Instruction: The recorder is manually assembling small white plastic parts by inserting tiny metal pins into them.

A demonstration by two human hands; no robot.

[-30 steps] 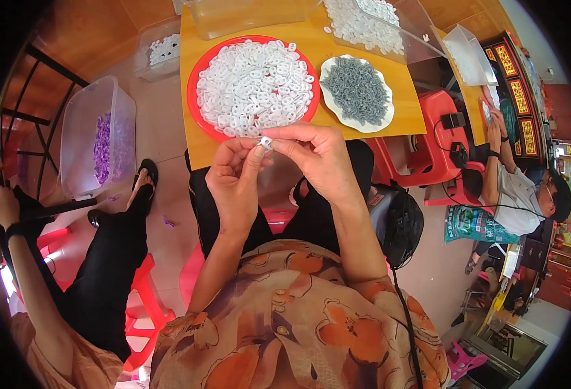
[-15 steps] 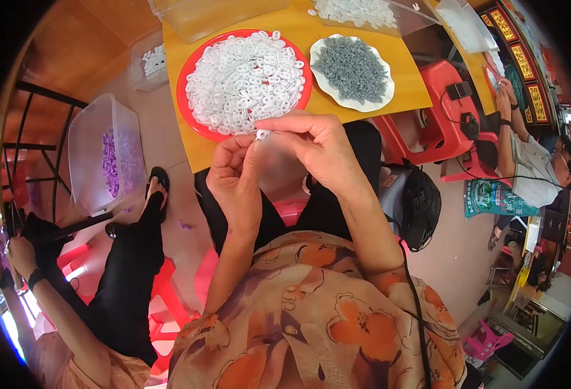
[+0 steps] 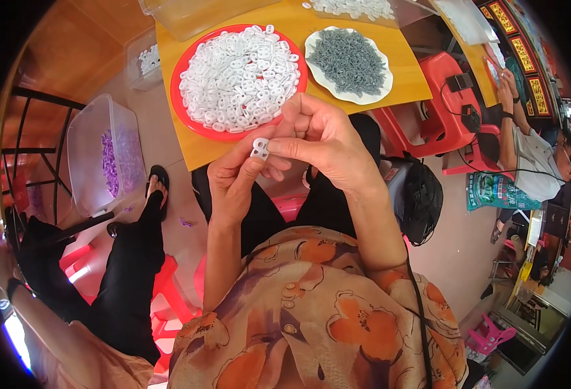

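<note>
Before me stands a low yellow table [image 3: 363, 71] on a tan floor, red plastic stools [image 3: 447, 110] to its right. On it, a red plate [image 3: 188, 123] is heaped with small white plastic rings, and a white dish [image 3: 379, 91] beside it holds grey pieces. A clear tub [image 3: 91, 149] on the floor at my left holds purple bits. My left hand [image 3: 233, 181] and right hand [image 3: 327, 139] meet above my lap, fingertips pinching one white ring piece [image 3: 260, 148] between them.
</note>
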